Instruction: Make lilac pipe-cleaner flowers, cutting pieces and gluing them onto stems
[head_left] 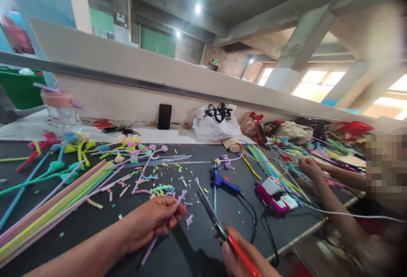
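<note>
On the dark table, bundle of pastel pipe cleaners far left. My left hand pinches a lilac pipe cleaner near its tip, the tail trailing down toward me. My right hand grips red-handled scissors, blades slightly parted, just right of the tip. I'd keep the pinch close and steady, cut square. Blue glue gun beyond; co-worker's hand far right.

Dark worktop ran below a pale partition wall. Concrete ceiling beams at 1 o'clock; bright windows at 3 o'clock; ceiling lamp lit at 12.
</note>
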Motion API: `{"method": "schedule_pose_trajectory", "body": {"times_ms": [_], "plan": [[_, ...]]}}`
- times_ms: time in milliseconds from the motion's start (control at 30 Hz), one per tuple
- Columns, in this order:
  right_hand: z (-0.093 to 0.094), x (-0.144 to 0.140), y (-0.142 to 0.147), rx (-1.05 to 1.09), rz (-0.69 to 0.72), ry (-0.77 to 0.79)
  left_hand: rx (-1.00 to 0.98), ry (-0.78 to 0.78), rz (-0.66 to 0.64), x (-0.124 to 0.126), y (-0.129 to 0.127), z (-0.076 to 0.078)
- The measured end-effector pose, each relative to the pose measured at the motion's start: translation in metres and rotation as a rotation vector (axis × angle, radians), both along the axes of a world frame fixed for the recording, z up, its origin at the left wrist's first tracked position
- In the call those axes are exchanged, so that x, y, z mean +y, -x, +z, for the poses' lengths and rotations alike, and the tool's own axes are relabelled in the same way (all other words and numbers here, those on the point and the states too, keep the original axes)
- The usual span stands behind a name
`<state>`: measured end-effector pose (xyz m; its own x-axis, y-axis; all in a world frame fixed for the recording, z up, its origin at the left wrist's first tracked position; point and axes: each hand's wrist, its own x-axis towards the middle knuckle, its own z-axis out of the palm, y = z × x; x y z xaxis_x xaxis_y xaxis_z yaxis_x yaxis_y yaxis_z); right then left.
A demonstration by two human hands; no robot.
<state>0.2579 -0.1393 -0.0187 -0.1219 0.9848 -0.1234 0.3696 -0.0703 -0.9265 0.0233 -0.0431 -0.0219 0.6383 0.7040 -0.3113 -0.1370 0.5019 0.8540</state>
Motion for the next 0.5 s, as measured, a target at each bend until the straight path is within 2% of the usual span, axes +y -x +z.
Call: {"method": "schedule_pose_trajectory", "body": {"times_ms": [100,200,367,500], "plan": [[-0.006,0.004,-0.001,-0.218,0.02,-0.116,-0.023,0.019,0.004,0.002,0.003,-0.002],[-0.003,0.008,0.007,-0.365,0.119,-0.097,-0.059,0.037,-0.003,0.004,0.005,-0.007],[0.017,0.012,0.026,-0.464,0.189,-0.02,-0.088,0.039,-0.044,0.004,0.003,-0.01],[0.016,0.017,0.036,-0.514,0.178,-0.056,-0.102,-0.003,-0.04,0.004,0.003,-0.009]]}}
